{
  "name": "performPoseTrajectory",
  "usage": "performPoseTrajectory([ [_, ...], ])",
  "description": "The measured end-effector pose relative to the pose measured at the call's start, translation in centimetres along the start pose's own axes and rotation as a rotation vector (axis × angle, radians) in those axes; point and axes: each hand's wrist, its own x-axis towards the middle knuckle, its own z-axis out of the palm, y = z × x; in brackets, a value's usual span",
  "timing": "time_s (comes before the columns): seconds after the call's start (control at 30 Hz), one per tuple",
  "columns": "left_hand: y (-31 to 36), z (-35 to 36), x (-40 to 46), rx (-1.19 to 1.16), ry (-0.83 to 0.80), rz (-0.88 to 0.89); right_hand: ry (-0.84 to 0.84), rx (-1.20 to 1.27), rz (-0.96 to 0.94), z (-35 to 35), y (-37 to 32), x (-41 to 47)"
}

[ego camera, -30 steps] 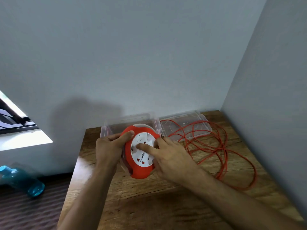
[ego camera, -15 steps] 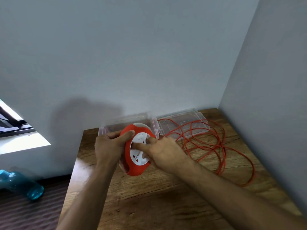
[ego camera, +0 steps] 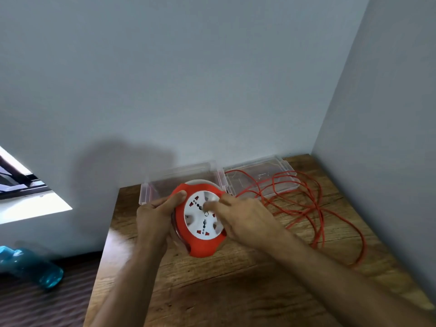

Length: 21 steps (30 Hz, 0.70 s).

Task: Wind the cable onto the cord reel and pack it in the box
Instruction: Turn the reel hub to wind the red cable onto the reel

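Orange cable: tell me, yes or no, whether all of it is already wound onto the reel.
No, most of the orange cable lies in loose loops on the wooden table, right of the cord reel.

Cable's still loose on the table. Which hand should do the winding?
Probably the right hand: its fingers already rest on the cord reel face, nearest the loose cable. The left hand grips the reel's rim, steadying it.

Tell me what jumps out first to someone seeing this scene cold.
The red and white cord reel at the centre of the wooden table, gripped on its side by the left hand while the right hand has fingers on its white face. Next, the loose orange cable sprawled to the right, partly lying over the lid of the open clear box against the wall. A blue bottle lies on the floor at far left.
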Motion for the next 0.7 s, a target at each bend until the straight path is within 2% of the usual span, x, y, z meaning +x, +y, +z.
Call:
performPoseTrajectory([
  [0.07, 0.1, -0.1, 0.3, 0.069, -0.071, -0.031, -0.123, -0.215, -0.281, -1.2, 0.5, 0.3],
  [0.17, 0.5, 0.0, 0.8, 0.121, -0.099, -0.052, -0.294, -0.313, -0.407, -2.7, 0.8, 1.1],
  [0.4, 1.2, 0.9, 1.3, 0.210, -0.073, -0.030, -0.273, -0.393, -0.392, -1.2, 0.0, 2.3],
  [0.5, 1.1, 0.9, 0.7, 0.163, -0.025, -0.010, -0.221, -0.381, -0.360, -0.1, 0.0, 2.3],
  [0.57, 1.0, 0.9, 0.1, 0.117, -0.013, 0.019, -0.151, -0.301, -0.229, 0.6, -0.1, 2.0],
  [0.6, 1.0, 0.9, -0.2, 0.105, -0.006, 0.046, -0.099, -0.207, -0.089, 1.1, -0.4, 1.7],
  [0.67, 1.0, 1.1, -0.8, 0.099, 0.013, 0.120, 0.050, 0.148, 0.327, 2.0, -2.0, 1.1],
  [0.7, 0.8, 1.3, -1.0, 0.109, 0.016, 0.165, 0.093, 0.437, 0.562, 2.4, -3.1, 0.9],
])
